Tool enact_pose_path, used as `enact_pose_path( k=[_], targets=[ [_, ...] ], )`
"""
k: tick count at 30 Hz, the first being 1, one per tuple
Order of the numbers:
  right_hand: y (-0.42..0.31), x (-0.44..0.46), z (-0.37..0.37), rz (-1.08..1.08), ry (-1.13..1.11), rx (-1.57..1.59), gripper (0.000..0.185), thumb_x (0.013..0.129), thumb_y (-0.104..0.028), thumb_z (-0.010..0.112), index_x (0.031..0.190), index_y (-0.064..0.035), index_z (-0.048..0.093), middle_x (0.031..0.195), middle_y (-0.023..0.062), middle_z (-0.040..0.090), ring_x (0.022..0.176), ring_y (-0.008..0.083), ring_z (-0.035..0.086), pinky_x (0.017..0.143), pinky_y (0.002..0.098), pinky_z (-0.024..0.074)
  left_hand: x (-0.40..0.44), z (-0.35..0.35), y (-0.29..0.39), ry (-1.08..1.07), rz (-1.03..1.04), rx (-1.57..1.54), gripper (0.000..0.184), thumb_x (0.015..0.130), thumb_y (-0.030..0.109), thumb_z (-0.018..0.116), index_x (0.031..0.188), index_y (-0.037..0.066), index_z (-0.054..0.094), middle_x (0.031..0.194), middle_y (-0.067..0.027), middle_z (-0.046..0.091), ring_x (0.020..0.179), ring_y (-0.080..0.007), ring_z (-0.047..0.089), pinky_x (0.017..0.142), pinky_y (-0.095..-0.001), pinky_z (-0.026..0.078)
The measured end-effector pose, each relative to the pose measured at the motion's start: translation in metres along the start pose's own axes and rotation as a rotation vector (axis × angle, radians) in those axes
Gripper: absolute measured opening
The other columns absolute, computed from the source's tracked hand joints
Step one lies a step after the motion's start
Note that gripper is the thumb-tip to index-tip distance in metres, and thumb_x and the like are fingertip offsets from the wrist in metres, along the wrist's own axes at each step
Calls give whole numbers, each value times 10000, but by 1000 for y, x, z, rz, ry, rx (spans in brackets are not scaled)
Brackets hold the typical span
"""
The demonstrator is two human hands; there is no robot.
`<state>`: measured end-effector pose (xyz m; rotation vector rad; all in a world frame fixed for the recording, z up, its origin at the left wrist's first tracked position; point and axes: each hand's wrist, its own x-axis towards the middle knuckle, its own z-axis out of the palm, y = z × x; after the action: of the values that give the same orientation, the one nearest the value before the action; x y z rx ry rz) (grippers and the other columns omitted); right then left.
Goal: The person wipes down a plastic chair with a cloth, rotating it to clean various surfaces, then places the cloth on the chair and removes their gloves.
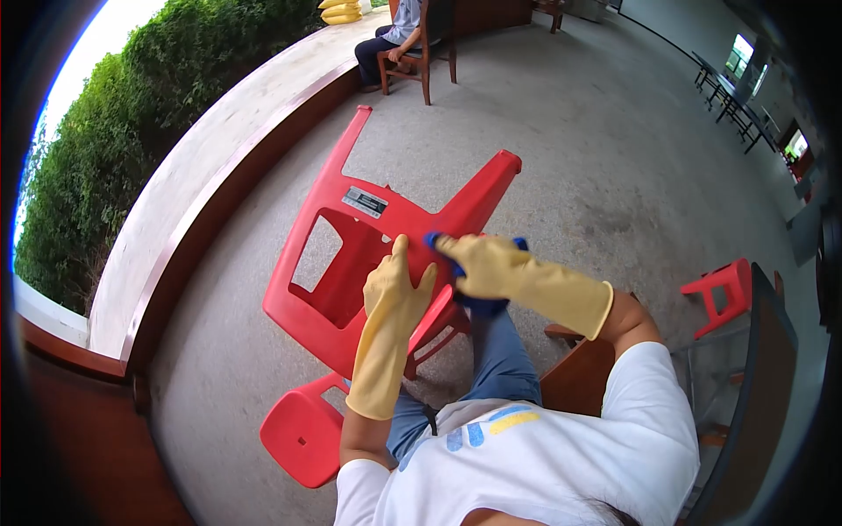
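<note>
A large red plastic stool (303, 263) is tilted on its side before me, legs pointing away, with a grey label (365, 202) on one side. My left hand (396, 285), in a yellow rubber glove, rests on the stool with index finger and thumb spread apart. My right hand (478, 263), also gloved in yellow, is closed around a dark blue cloth (484, 304) and presses it near the stool's edge, right of my left hand. Part of the cloth is hidden under the glove.
A smaller red stool (303, 436) stands at lower left, another (721, 296) at right. A person (392, 46) sits on a wooden chair (430, 53) at the top. A low ledge (189, 237) curves along the left, and a dark board (754, 386) is at right.
</note>
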<state>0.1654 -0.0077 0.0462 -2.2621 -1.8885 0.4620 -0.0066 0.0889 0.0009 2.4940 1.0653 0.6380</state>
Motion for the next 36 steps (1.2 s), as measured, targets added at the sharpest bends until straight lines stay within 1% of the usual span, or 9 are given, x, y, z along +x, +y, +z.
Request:
enact_pose_path(
  k=[4,8,17,24,26,28,32,33,36],
  targets=[
    [-3,0,-7,-23,-52,-3,783,858,-209,736,1596,-196,475,1243,228,720,1114,392,721,967,478,578,2,-16,7,-112,-85,-39,737,896,389,806,1497,82,510,1226,-218,712,1130,-402,693,965,-475,547],
    [41,16,-44,285,126,-79,760,858,-176,690,1588,-159,479,1231,225,730,1104,368,730,966,464,577,2,-19,8,-154,-95,10,734,906,413,795,1499,92,505,1215,-206,714,1123,-397,695,962,-474,548],
    [6,-4,-3,93,87,-165,779,865,-224,691,1601,-136,450,1211,224,737,1092,376,734,970,466,581,2,-12,5,-103,-79,-6,731,906,413,794,1496,92,507,1197,-199,719,1103,-394,697,952,-476,549],
    [39,16,-33,269,237,-77,779,839,-217,712,1567,-76,474,1160,247,738,1093,407,716,981,474,568,2,-3,-3,-48,8,54,753,921,471,754,1500,63,496,1040,-170,712,937,-361,717,832,-462,575],
    [26,10,-7,163,214,-75,776,842,-250,699,1570,-95,481,1283,245,700,1137,413,702,1021,470,562,3,-5,-1,-48,-9,47,752,922,468,754,1501,62,496,1036,-170,713,937,-359,718,829,-461,575],
    [-7,-1,-2,108,48,-98,753,877,-211,689,1590,-128,462,1278,233,708,1163,398,700,1031,469,558,5,-10,5,-92,-62,19,728,914,431,778,1489,75,509,1095,-181,719,1017,-379,707,905,-468,559],
    [41,13,-10,89,232,-81,756,871,-222,696,1585,-121,469,1252,228,718,1128,394,711,993,484,564,3,-11,1,-96,-51,-26,722,909,412,790,1490,84,512,1118,-189,721,1054,-384,704,936,-474,554],
    [32,11,-36,292,157,-38,750,866,-212,692,1579,-113,477,1227,227,727,1100,397,719,973,484,567,3,-11,3,-109,-59,-21,722,908,413,790,1488,84,513,1119,-190,721,1052,-385,704,931,-476,556],
    [37,16,-33,324,180,-115,766,867,-209,687,1596,-143,461,1252,218,725,1100,388,723,987,469,570,5,-16,5,-126,-77,-9,720,906,416,789,1483,83,516,1124,-195,722,1049,-387,705,916,-482,559]
  ],
)
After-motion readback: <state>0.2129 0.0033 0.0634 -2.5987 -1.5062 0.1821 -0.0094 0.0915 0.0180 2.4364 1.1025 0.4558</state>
